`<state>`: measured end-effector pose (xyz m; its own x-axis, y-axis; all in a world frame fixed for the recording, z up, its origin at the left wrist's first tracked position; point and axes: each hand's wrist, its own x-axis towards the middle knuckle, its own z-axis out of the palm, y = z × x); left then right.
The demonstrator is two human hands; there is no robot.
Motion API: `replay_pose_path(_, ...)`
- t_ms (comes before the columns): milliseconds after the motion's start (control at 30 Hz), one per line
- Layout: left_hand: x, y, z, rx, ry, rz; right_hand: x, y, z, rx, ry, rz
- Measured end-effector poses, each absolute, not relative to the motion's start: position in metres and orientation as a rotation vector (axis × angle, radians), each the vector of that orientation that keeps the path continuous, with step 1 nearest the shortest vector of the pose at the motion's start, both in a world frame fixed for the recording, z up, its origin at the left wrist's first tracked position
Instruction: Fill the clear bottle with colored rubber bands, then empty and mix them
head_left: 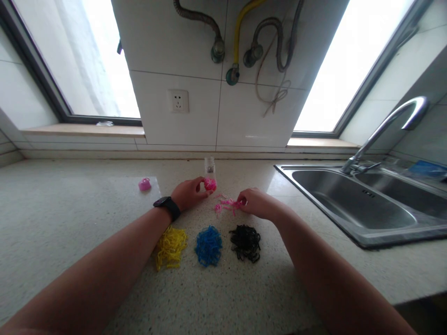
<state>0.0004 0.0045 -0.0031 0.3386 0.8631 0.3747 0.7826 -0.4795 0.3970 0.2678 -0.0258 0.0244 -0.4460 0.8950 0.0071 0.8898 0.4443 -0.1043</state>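
My left hand (191,193), wearing a black watch (168,205), is closed around the near end of a small clear plastic bottle (210,166). Pink bands (210,184) fill that end; whether the bottle lies flat or is tilted is hard to tell. To its right, my right hand (253,201) pinches at a loose cluster of thin pink rubber bands (226,204) on the countertop. Nearer me lie three piles of similar bands: yellow (172,248) partly behind my left forearm, blue (208,246) in the middle, and black (245,243) on the right.
A pink cap (144,184) rests on a clear sheet at the left of the speckled countertop (216,298). On the right is a steel double sink (352,197) with a curved faucet (387,128). The tiled wall behind carries hoses, valves and a socket (179,101).
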Motion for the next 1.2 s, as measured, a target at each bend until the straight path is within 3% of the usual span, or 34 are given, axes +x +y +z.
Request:
replay_pose_path(367, 0.001, 0.005, -0.002, 2.453, 1.523, 0.804, 0.256, -0.024, 0.019, -1.558, -2.371, 0.364)
replay_pose_path(700, 0.002, 0.004, -0.001, 2.464, 1.532, 0.783, 0.250, -0.040, 0.032, -1.374, -2.541, 0.434)
replay_pose_path(1200, 0.001, 0.006, -0.003, 2.481, 1.522, 0.770, 0.246, -0.023, 0.019, -1.438, -2.469, 0.310)
